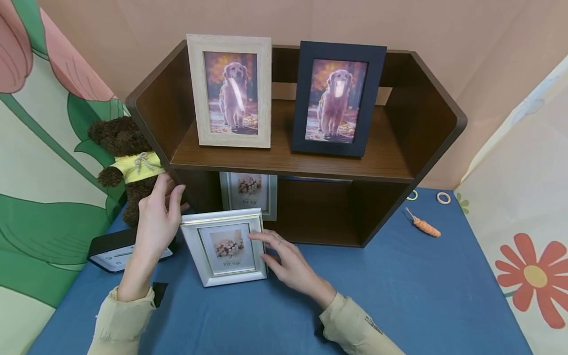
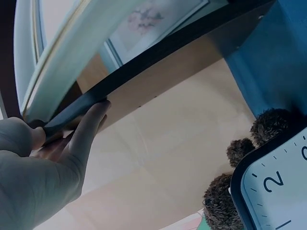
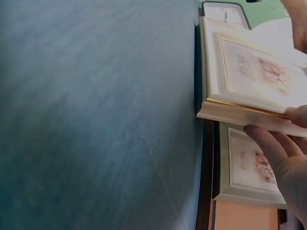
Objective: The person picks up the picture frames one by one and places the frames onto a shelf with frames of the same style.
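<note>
A silver-white photo frame with a flower picture stands tilted back on the blue table, before the shelf's lower level. My right hand holds its right side; in the right wrist view, digits touch its front edge and side. My left hand is at the front edge of the dark wooden shelf's left side, close to the frame's upper left corner. The left wrist view shows thumb and fingers on either side of that panel. Behind, a second flower-picture frame stands in the lower level, partly hidden.
On the upper level stand a cream frame and a black frame with dog pictures. Left of the shelf are a brown teddy bear and a black-rimmed clock. An orange carrot-shaped item and two small rings lie to the right.
</note>
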Available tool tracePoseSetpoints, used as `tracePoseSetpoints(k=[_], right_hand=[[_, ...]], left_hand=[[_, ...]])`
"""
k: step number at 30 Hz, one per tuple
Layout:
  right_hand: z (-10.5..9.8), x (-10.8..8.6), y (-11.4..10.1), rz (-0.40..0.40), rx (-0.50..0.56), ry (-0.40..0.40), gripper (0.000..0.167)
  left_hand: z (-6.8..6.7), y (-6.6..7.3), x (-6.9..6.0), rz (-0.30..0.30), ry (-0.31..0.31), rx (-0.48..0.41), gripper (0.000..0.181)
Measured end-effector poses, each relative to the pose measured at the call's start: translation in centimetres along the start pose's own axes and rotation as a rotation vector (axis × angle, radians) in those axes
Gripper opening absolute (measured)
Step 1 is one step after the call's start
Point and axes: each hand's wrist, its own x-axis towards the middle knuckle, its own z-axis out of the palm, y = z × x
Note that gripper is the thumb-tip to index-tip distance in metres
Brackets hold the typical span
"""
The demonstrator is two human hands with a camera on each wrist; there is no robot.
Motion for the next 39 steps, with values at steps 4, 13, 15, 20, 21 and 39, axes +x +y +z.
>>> tracePoseSetpoints(k=[4,13,15,20,21,39], right_hand=[[-0.3,-0.2,0.0,-0.001,0.009,0.004,0.059],[-0.7,-0.6,-0.1,-0.004,0.018,0.003,0.059],[-0.8,-0.7,-0.2,-0.001,0.018,0.004,0.059],[-0.8,-0.9,-0.5,0.003,0.011,0.016,0.059],[-0.9,-1.0,-0.6,0.001,0.006,0.019,0.059],[-3.0,-2.2,-0.7,0.019,-0.054,0.056,0.061]], left_hand=[[-0.1,-0.1,0.0,0.002,0.002,-0.004,0.028],[0.0,0.1,0.2,0.001,-0.001,-0.01,0.028],[0.0,0.1,0.2,-0.003,-0.004,-0.012,0.028],[0.1,-0.1,0.1,-0.01,-0.004,-0.011,0.03],[0.1,-0.1,0.1,-0.011,-0.003,-0.009,0.03],[0.2,-0.2,0.0,-0.003,-0.002,-0.006,0.026]])
